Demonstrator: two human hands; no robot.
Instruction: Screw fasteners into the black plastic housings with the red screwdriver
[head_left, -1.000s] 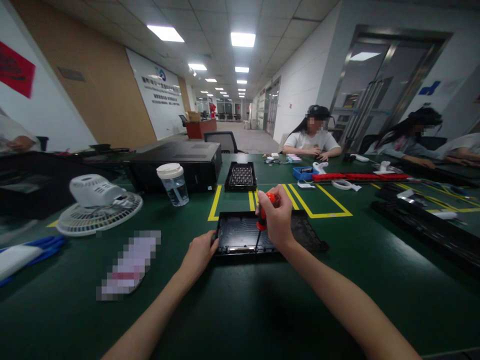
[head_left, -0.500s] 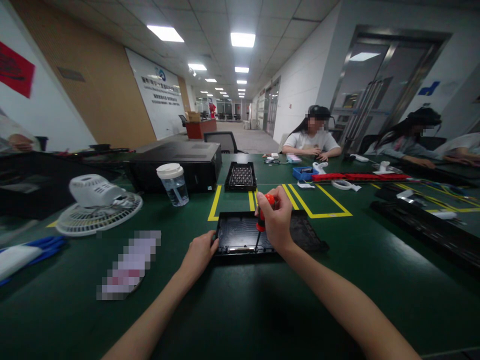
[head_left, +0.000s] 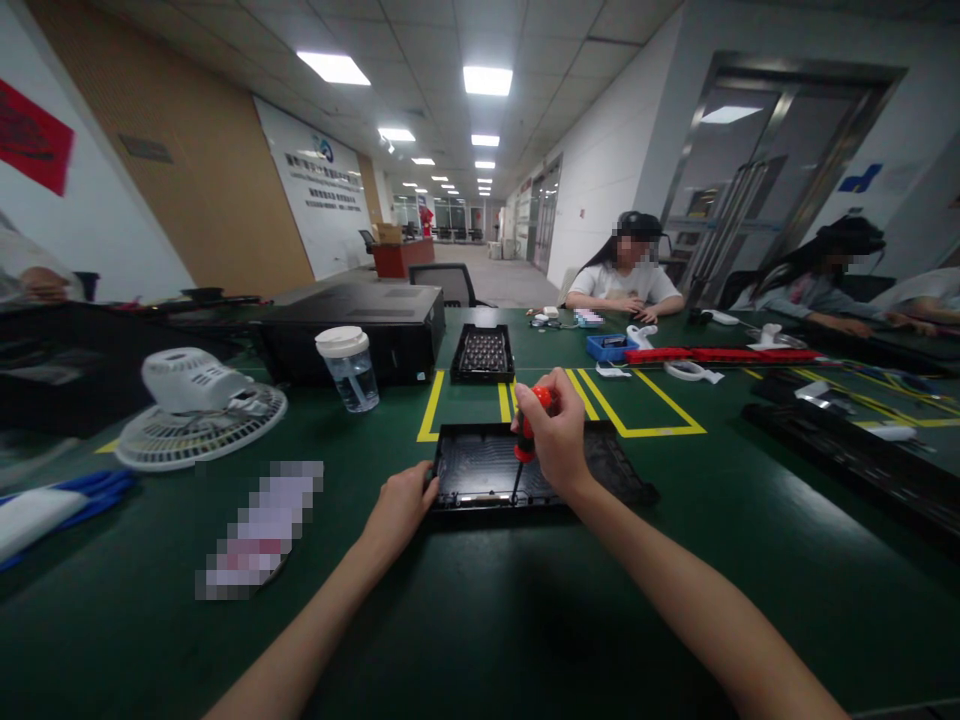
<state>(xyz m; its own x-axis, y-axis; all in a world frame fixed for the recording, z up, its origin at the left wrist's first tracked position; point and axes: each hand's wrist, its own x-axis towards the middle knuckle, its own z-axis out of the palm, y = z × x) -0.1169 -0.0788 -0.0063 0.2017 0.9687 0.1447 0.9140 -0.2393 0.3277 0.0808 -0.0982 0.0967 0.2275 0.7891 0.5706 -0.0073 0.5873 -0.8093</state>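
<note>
A shallow black plastic panel [head_left: 480, 460] with a raised rim lies flat on the green table in front of me. My left hand [head_left: 405, 497] grips its left edge, the thumb over the rim. In my right hand [head_left: 559, 430], closed around the handle, is a red and black screwdriver [head_left: 524, 447]. It stands nearly upright, and its tip meets the panel near the front edge, beside a thin metal strip [head_left: 484, 497]. Whether a screw sits under the tip is too small to tell.
Behind the panel are yellow tape lines [head_left: 660, 432] and a black tray of small round parts [head_left: 484, 352]. To the left stand a lidded cup [head_left: 352, 370], a black case [head_left: 352, 320] and a white fan [head_left: 199, 405]. Co-workers [head_left: 626, 275] sit across the table.
Almost nothing differs. The view has shifted very slightly, while both hands, the screwdriver and the panel keep their places.
</note>
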